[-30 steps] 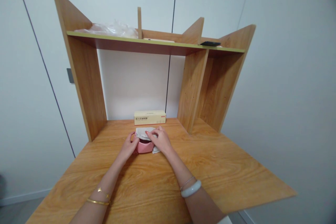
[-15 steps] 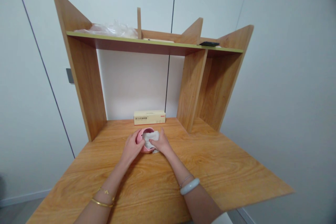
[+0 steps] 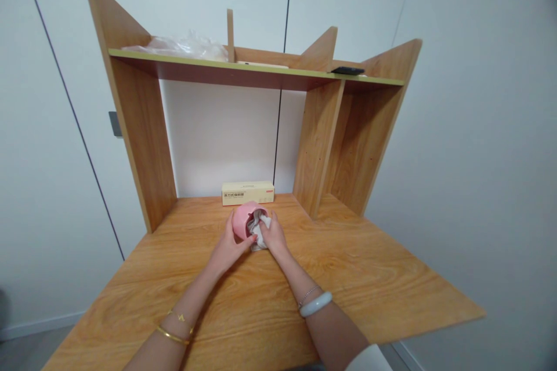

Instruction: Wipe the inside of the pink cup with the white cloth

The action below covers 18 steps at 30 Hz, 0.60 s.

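A small pink cup [image 3: 242, 219] is tipped on its side above the wooden desk [image 3: 270, 295], its mouth turned to the right. My left hand [image 3: 229, 246] grips it from the left and below. My right hand [image 3: 272, 235] presses a crumpled white cloth [image 3: 260, 231] into the cup's mouth. Part of the cloth hangs out under the fingers. The inside of the cup is mostly hidden by the cloth.
A long yellow box [image 3: 248, 192] lies at the back of the desk, just behind the cup. The hutch's top shelf [image 3: 243, 69] carries a clear plastic bag [image 3: 185, 46] on the left and a flat black object [image 3: 347, 71] on the right. White wall panels stand behind.
The cup went from upright on the desk to tipped on its side in my left hand. The cloth moved from lying over the rim to being pushed inside by my right hand.
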Motion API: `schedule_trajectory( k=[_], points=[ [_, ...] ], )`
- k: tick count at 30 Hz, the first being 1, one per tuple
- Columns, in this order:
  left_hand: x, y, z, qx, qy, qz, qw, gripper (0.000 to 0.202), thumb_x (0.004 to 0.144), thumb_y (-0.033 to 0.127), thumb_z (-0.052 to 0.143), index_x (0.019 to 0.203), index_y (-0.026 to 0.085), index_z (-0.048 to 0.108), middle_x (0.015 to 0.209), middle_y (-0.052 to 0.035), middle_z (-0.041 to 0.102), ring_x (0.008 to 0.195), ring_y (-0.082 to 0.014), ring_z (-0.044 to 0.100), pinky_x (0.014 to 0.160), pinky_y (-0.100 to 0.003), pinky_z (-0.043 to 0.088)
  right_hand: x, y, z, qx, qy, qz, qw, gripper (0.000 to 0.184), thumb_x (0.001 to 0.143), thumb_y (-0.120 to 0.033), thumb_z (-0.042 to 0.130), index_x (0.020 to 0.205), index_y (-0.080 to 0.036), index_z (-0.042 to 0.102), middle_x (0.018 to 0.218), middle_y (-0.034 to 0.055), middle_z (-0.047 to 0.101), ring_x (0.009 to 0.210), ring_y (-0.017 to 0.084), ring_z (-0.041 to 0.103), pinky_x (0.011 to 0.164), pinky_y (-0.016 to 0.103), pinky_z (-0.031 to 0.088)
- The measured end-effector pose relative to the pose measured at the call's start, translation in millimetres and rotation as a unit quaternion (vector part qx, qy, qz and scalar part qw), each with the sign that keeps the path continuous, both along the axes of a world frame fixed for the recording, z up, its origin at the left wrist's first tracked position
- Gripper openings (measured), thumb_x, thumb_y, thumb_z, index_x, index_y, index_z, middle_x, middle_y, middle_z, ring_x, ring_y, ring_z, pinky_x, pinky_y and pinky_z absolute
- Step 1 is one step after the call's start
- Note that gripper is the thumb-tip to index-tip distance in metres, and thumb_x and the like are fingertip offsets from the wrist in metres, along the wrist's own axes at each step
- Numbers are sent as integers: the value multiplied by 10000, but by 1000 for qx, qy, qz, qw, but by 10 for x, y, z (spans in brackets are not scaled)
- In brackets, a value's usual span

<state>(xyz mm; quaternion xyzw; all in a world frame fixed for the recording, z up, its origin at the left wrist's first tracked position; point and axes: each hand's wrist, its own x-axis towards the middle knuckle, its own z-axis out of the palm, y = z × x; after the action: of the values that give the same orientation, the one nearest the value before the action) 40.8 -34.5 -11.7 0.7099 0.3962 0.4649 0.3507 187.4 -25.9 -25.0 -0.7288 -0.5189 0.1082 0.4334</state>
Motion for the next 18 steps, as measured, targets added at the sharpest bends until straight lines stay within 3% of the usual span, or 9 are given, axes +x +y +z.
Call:
schedule_trajectory(
  k=[2,6,12,15,18],
  points=[
    [33,-7,-27,-14,-13,-17,1000,836,672,378,665,1339,137,221,1255,-155,483,1096,-238,513,937,-368,391,6,6,-3,12,10,2,1000,562,796,-250,475,1301,-62,315,1156,160,571,1033,193,559,810,251,425],
    [37,-16,10,-16,3,20,1000,708,678,346,641,1268,108,332,1154,-150,557,1004,-234,564,876,-362,433,-16,-28,62,-7,0,-32,999,686,756,-287,539,1337,-74,244,1044,148,625,946,216,599,723,264,442],
    [1,-68,114,14,94,69,993,565,674,305,626,1189,153,450,1026,-105,635,889,-238,610,774,-335,471,-37,-166,250,-26,-142,-71,987,746,784,-329,540,1388,-152,139,838,93,660,800,247,626,650,291,410],
    [0,-120,159,21,145,69,987,574,677,286,617,1210,172,437,980,-90,654,836,-228,623,722,-302,476,-15,-218,297,14,-204,-53,978,749,795,-301,539,1396,-178,109,874,84,651,820,228,617,685,280,396],
    [-7,-154,195,24,182,63,981,612,685,258,595,1258,190,390,985,-76,654,831,-220,625,707,-283,471,1,-221,285,51,-205,-37,977,734,800,-306,528,1393,-172,118,956,97,637,888,219,596,727,277,393]
  ],
)
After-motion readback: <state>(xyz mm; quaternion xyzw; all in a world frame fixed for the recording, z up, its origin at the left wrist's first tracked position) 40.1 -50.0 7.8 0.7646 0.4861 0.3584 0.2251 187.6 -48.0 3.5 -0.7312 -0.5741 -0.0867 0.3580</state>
